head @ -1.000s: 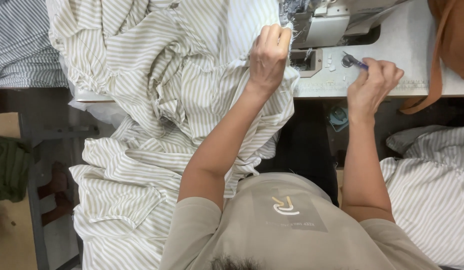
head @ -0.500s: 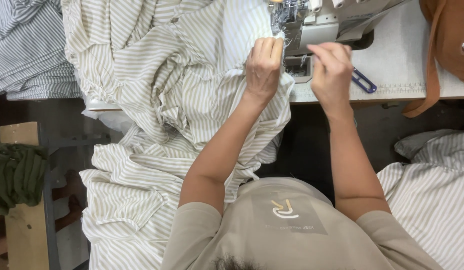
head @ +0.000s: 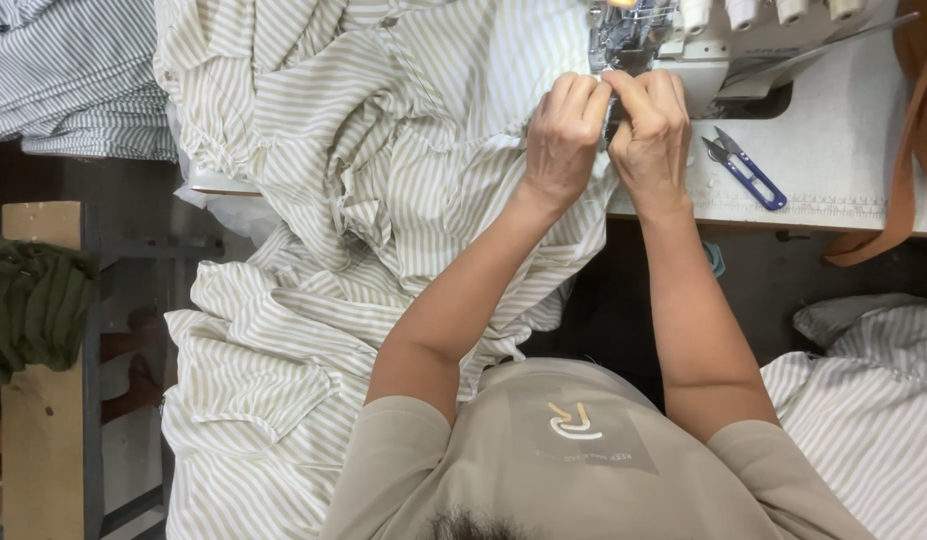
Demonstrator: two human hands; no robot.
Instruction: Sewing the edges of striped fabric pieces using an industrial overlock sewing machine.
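Note:
A large beige-and-white striped garment [head: 384, 200] lies bunched over the white sewing table [head: 844, 160] and hangs down past its front edge. My left hand [head: 562, 140] and my right hand [head: 649, 135] are side by side, both pinching the striped fabric edge right in front of the sewing machine [head: 684, 40]. The pinched spot itself is hidden between my fingers. Blue-handled thread snips [head: 746, 172] lie on the table just right of my right hand.
More striped fabric is piled at the upper left [head: 64, 80] and lower right [head: 864, 400]. A dark green cloth [head: 29, 305] rests on a wooden frame [head: 44, 420] at the left. A brown strap [head: 909, 150] hangs at the right edge.
My right hand put the blue snips down on the table and moved left to the machine, joining my left hand on the fabric edge. The view shifted slightly.

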